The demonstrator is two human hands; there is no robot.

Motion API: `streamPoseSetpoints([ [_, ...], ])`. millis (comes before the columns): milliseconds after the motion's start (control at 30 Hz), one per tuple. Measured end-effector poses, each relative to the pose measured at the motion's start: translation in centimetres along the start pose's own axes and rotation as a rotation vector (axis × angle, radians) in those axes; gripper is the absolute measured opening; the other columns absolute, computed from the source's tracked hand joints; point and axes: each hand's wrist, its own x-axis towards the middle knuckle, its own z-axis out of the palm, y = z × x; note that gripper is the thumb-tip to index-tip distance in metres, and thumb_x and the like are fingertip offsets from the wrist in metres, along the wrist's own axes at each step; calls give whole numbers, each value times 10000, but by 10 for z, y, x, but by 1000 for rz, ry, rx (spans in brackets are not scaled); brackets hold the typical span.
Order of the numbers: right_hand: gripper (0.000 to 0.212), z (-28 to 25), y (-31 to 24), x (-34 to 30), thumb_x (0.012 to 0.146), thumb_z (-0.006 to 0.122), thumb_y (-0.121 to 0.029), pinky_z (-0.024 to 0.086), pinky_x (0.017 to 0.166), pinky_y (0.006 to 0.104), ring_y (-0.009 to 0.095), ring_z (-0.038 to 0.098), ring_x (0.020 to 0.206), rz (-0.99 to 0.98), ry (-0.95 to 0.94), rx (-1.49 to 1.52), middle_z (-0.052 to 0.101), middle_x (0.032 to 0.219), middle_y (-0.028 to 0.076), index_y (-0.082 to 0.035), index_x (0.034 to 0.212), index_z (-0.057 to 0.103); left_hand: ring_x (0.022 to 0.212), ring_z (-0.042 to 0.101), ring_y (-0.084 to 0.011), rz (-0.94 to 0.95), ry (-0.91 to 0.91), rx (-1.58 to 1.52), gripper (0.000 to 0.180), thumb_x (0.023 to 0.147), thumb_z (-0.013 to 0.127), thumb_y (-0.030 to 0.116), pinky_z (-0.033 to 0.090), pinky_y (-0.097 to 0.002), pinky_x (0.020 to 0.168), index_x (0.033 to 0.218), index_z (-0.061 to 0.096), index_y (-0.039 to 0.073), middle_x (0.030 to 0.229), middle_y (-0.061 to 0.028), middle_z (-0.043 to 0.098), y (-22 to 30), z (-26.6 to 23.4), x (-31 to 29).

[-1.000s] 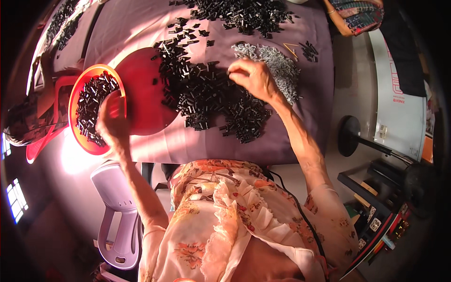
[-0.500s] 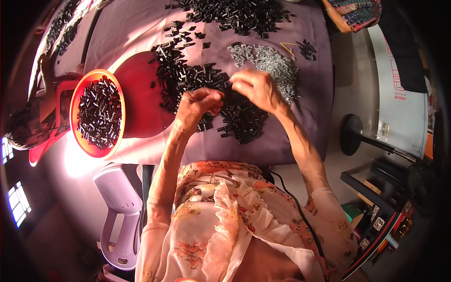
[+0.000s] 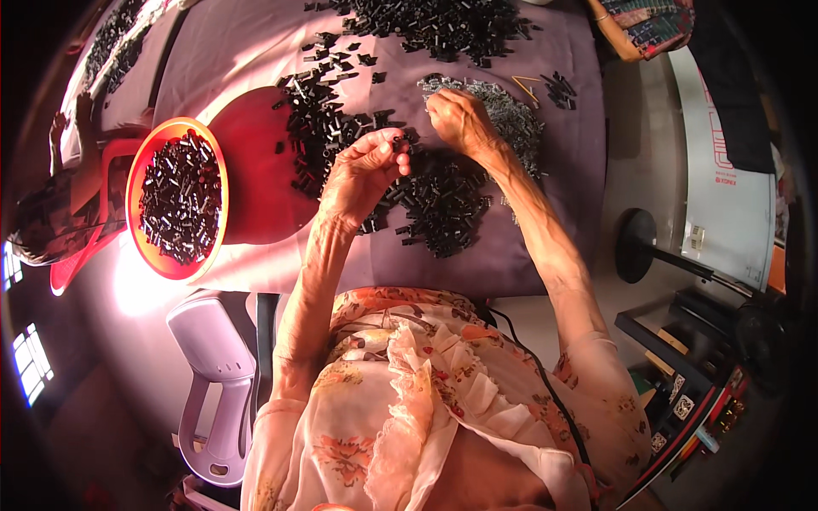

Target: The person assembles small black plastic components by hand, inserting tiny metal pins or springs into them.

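My left hand point(image 3: 358, 177) is raised over the cloth, thumb and fingers pinched around a small black plastic part point(image 3: 400, 146). My right hand point(image 3: 461, 122) rests at the near-left edge of a heap of small silvery pieces point(image 3: 516, 128). Its fingers are bent together and point down; their tips are hidden, so whatever they grip does not show. Between and below the hands lies a pile of black parts point(image 3: 439, 209). A looser spread of similar black parts point(image 3: 319, 128) lies beyond my left hand.
An orange-rimmed basin point(image 3: 223, 183) full of black pieces stands at the left, casting a red shadow. A larger black heap point(image 3: 443, 30) lies at the far side. A bent yellow strip point(image 3: 526, 88) lies near it. Another person's arm point(image 3: 615, 34) shows at the far right.
My hands have drawn apart. The right one moved away from me to the silvery heap; the left shifted slightly farther out and turned, showing the black part in its fingertips.
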Motion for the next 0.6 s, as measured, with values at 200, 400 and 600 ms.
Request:
streamPoseSetpoints([
  [200, 62, -46, -47, 0, 711, 564, -7, 434, 529, 324, 232, 552, 584, 152, -61, 471, 554, 664, 101, -9, 722, 503, 764, 572, -153, 52, 122, 195, 197, 823, 570, 89, 491, -296, 731, 989, 574, -17, 882, -73, 599, -1, 0, 2],
  [400, 93, -66, -63, 6, 717, 585, -51, 432, 631, 335, 236, 553, 624, -39, -85, 359, 536, 637, 75, -38, 696, 495, 745, 573, -138, 50, 148, 353, 166, 823, 574, 83, 481, -268, 720, 964, 589, -3, 843, -53, 605, -4, 7, 3],
  [600, 94, -64, -63, 4, 724, 575, -71, 403, 667, 320, 224, 550, 645, -106, -142, 237, 532, 629, 67, -48, 677, 497, 737, 571, -135, 57, 155, 460, 141, 825, 565, 67, 472, -265, 715, 945, 592, -4, 814, -60, 603, -6, 11, 0],
])
